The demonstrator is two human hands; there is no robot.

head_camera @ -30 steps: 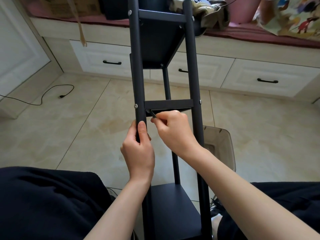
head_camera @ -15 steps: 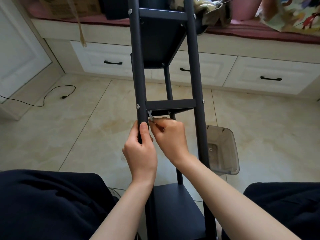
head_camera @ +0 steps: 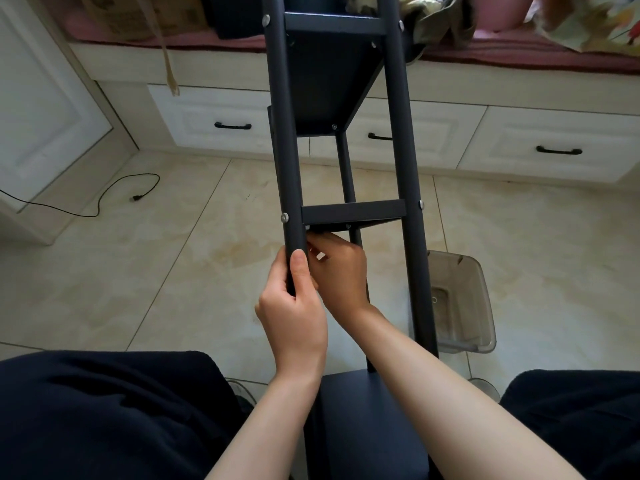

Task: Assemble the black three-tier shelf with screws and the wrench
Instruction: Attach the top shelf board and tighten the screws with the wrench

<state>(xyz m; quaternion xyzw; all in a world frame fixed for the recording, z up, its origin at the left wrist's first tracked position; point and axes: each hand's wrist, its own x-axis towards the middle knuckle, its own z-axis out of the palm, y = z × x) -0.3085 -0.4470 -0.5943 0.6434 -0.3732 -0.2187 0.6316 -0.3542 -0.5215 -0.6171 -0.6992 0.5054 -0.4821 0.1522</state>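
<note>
Black metal shelf (head_camera: 353, 213), three tiers, lying tilted between my knees, its far end against the white drawer unit (head_camera: 540, 147). I log four round posts, silver screw heads at the joints.

Left hand (head_camera: 294, 306): wrapped round the near left post just below the middle tier, thumb laid up along the tube.

Right hand (head_camera: 341, 271): tucked behind that post under the middle tier, fingers curled and pinching a small pale metal piece, likely the wrench (head_camera: 321, 256); only a glint of it shows.

Smoky clear plastic bin (head_camera: 457, 303): on the beige tile floor, right of the right post.

Black cable (head_camera: 114, 195): on the floor, far left.
</note>
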